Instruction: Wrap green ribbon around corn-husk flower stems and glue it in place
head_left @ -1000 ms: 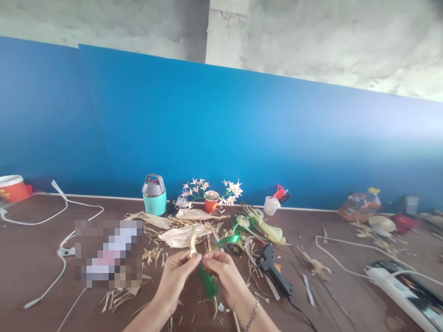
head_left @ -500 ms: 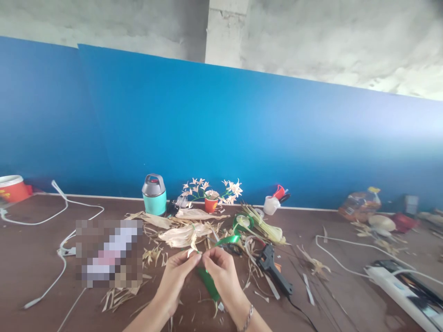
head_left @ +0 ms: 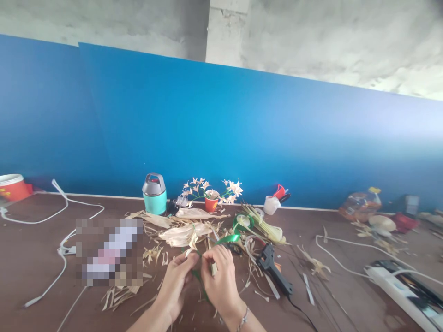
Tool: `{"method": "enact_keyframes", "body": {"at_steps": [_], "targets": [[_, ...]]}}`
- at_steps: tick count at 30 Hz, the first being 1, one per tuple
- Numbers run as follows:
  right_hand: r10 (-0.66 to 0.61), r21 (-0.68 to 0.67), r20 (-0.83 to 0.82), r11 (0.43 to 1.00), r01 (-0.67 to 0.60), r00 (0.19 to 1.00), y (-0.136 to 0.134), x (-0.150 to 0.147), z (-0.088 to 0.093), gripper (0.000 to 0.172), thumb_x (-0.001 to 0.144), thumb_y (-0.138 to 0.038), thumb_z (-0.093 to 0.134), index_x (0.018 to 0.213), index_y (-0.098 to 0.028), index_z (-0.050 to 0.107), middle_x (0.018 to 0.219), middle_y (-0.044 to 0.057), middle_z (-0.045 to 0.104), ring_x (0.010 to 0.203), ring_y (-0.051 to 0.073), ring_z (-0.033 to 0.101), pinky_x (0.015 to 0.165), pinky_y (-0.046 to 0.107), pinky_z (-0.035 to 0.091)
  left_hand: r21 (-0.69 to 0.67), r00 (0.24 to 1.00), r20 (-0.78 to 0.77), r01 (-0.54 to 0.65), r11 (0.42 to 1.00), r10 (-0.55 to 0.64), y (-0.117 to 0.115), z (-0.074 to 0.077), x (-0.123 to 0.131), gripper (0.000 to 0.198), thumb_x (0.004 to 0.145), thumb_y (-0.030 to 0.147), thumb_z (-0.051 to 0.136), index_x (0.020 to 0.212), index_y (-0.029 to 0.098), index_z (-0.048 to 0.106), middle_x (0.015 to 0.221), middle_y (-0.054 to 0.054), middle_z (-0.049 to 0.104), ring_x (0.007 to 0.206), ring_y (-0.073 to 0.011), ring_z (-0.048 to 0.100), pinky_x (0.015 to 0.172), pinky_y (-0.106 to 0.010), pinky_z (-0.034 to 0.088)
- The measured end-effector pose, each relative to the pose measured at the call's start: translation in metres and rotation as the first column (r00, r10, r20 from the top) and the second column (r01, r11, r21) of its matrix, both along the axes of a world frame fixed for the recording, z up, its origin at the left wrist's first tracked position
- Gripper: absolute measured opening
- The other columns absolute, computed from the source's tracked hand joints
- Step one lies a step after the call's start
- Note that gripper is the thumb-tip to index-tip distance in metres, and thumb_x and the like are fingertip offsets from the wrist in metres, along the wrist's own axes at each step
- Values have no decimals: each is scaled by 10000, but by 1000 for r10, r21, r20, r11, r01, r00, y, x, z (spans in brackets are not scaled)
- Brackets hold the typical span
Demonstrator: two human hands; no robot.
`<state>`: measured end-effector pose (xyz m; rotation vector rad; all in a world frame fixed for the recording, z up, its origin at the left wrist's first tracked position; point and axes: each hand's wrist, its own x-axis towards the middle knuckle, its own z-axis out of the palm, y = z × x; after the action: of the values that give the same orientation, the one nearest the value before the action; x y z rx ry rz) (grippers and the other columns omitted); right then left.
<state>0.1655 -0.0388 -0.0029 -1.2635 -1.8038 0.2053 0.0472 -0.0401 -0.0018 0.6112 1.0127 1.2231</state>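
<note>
Near the front middle of the table, my left hand (head_left: 178, 281) is closed in a pinch on the base of a small cream husk flower (head_left: 192, 243). The flower's pale petals stick up above the fingertips. My right hand (head_left: 220, 276) is closed beside it, its thumb and fingers pinched on a thin green ribbon (head_left: 197, 275) that hangs between the two hands. Where ribbon and flower meet is mostly hidden by the fingers. Just beyond the hands lie dried corn husks (head_left: 185, 235) and a roll of green ribbon (head_left: 244, 222).
A black glue gun (head_left: 275, 269) lies right of my hands, its cord running forward. Behind stand a turquoise flask (head_left: 154, 203), a red cup (head_left: 211, 204) with husk flowers, and a white cup (head_left: 272, 205). A power strip (head_left: 401, 295) is far right; white cables (head_left: 64, 249) lie left.
My right hand has rolled over, its back now facing up more and its fingers raised. The green ribbon below the hands shows narrower. My left hand stays at the flower.
</note>
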Motion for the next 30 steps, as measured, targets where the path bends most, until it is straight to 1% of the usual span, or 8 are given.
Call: {"method": "enact_keyframes", "body": {"at_steps": [5,9,12,15,19,24,28,30], "targets": [[-36,63,143,998,27,989,-2,-2,1,154,778,-67,459,677,-178,495,694,2,546,692,151,465,674,289,282,-24,998,41,-47,999,48,-3,3,5,319,572,362,775,566,140,546,483,95,329,403,-12,187,362,-133,149],[-40,76,159,997,28,987,-5,-5,2,165,787,-84,454,655,-174,495,680,7,550,680,154,458,674,298,279,-31,993,35,-110,993,111,-5,5,7,308,537,351,792,537,138,570,479,81,395,403,-19,263,379,-143,231],[-2,35,56,999,1,998,-4,-5,2,174,800,-115,444,654,-174,517,683,13,564,684,156,471,697,309,298,2,991,15,-130,991,130,-5,5,5,288,522,350,793,538,140,598,490,60,464,436,-48,352,416,-164,294],[53,-186,-198,978,-90,979,2,-2,1,140,791,-201,490,677,-167,564,674,19,579,661,151,492,663,286,337,89,990,-51,-129,988,134,-2,2,2,272,552,357,772,543,141,607,519,41,514,495,-79,418,478,-186,344],[-5,-492,-610,786,-375,792,11,5,-1,234,733,-348,563,603,-153,567,539,-13,511,520,106,416,519,238,293,111,985,-146,-74,991,89,2,-2,-2,282,598,385,733,554,146,590,475,51,477,442,-67,351,438,-191,268],[-94,-458,-858,583,-671,505,14,10,1,212,640,-294,680,558,-137,565,538,-19,523,510,72,405,531,212,274,117,982,-188,22,993,0,3,0,-2,309,600,403,724,538,151,555,441,74,403,404,-41,232,412,-197,160],[-198,-429,-903,466,-774,381,14,13,-1,222,550,-257,761,554,-121,586,525,-15,529,499,69,415,517,206,271,125,977,-203,88,988,-61,2,2,-3,334,600,436,715,533,156,545,434,75,394,388,-39,232,408,-204,141],[-205,-405,-914,456,-792,350,14,13,-2,227,544,-257,769,559,-119,591,519,-16,520,500,72,417,518,208,275,125,974,-207,121,985,-94,3,3,-4,344,602,448,710,529,155,546,442,65,415,391,-46,273,409,-205,157]]}}
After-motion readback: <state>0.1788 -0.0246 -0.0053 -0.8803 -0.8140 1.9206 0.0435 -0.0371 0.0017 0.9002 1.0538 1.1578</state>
